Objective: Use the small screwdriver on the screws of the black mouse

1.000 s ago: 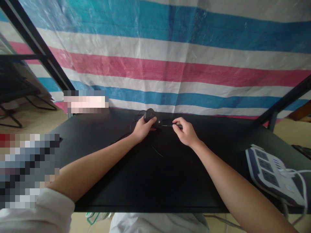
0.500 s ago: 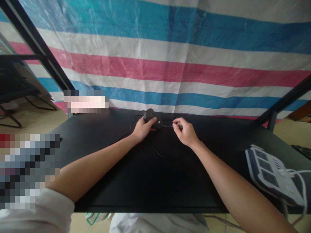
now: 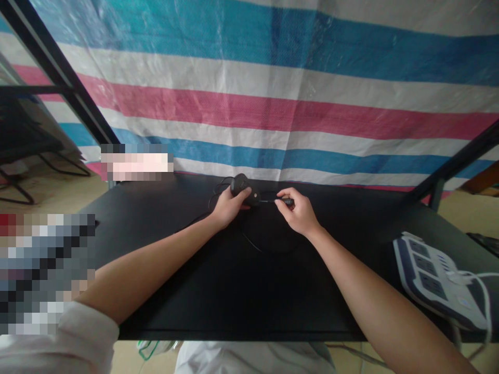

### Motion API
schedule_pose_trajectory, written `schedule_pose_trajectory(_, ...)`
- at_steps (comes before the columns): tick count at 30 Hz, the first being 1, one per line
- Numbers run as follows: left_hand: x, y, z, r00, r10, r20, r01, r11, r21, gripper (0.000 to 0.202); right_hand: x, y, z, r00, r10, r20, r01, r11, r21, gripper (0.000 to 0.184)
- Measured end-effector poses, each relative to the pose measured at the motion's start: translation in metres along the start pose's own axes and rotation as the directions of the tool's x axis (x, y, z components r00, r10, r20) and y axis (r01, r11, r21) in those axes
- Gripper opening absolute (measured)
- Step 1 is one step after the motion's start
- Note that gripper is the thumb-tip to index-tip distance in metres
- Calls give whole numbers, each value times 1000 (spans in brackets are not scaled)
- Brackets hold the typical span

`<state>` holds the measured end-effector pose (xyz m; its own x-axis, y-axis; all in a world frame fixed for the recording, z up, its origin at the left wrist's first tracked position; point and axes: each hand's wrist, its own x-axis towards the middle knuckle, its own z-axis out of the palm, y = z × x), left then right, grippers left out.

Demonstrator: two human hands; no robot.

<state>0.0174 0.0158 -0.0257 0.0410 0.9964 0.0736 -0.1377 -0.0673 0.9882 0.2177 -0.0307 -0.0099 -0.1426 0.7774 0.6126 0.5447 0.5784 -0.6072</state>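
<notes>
Over a black table [image 3: 249, 296], left fingers [image 3: 244, 194] grip a device [image 3: 239, 183], right fingers [image 3: 287, 191] a screwdriver [image 3: 268, 201].

The left hand [image 3: 228, 208] hides part of a dark device [image 3: 244, 186], its markings too small to read, as the right hand [image 3: 299, 212] covers part of a thin tool [image 3: 267, 201]; whether its tip touches the device is unclear. Pixel blocks [image 3: 136, 163] mask two patches at left. The picture's edges crop a striped sheet [image 3: 249, 111] above and the right forearm [image 3: 370, 291] below.
</notes>
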Motion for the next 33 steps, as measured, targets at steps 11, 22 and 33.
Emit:
schedule_pose_trajectory(11,-2,2,0,1000,-3,-6,3,1000,-1,34,3,4,-2,997,79,-5,-79,988,-133,30)
schedule_pose_trajectory(22,1,-1,0,1000,13,7,-13,1000,-2,38,3,1,-4,995,-69,66,78,987,-139,12)
schedule_pose_trajectory(33,1,-1,0,1000,-1,-10,1,1000,-5,35,3,3,-4,995,-78,69,79,997,-15,9)
